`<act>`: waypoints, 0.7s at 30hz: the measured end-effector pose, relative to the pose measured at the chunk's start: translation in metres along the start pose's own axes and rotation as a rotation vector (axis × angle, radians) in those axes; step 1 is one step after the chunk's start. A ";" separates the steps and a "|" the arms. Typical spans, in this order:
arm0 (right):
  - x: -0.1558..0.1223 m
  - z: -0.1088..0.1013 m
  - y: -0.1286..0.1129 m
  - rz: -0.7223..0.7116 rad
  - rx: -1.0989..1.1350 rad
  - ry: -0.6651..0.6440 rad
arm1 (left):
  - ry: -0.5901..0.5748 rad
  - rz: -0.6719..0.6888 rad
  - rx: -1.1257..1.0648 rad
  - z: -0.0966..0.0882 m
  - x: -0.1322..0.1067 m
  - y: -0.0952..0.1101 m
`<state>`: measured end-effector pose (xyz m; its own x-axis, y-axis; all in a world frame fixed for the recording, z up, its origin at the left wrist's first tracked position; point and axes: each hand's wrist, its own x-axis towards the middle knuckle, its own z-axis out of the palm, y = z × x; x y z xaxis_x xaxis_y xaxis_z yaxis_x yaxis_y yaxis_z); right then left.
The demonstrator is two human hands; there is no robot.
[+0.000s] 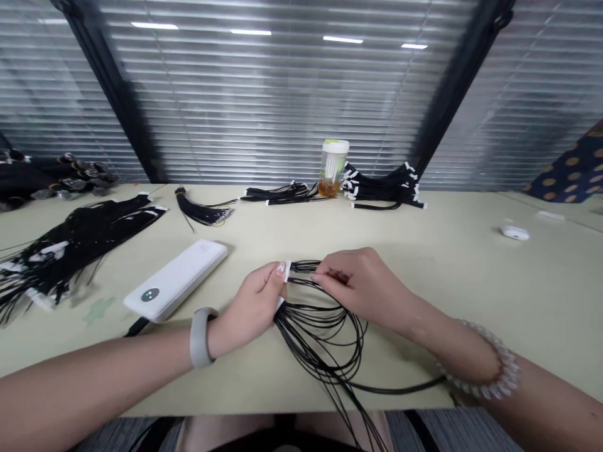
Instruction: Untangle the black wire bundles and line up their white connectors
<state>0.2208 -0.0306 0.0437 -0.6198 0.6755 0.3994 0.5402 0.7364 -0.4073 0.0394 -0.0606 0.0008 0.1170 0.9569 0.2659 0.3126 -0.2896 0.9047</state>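
Note:
In the middle of the table's front part, my left hand (257, 301) is closed with its thumb on a white connector (287, 271) from which thin black wires fan out. A second white piece shows just under those fingers. My right hand (355, 282) pinches some of the black wires (306, 267) a short way to the right of the connector. Below both hands the black cable bundle (325, 345) loops round, and its loose ends hang over the table's front edge. My right fingertips partly hide the wires between them.
A white power bank (176, 279) lies left of my left hand. Black cable bundles (89, 232) spread at the left, with more cables (384, 185) along the back beside a jar (333, 166). A white earbud case (514, 233) is at the right.

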 end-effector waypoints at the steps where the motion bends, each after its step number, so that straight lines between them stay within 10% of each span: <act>1: 0.000 0.000 -0.001 -0.018 -0.033 0.006 | 0.001 0.001 0.003 0.000 0.000 0.000; 21: -0.004 0.003 -0.005 -0.154 -0.455 -0.143 | -0.115 0.025 0.057 -0.002 -0.001 0.004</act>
<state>0.2184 -0.0372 0.0418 -0.7661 0.5696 0.2976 0.6104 0.7898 0.0597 0.0385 -0.0628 0.0044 0.2316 0.9413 0.2457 0.3606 -0.3176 0.8770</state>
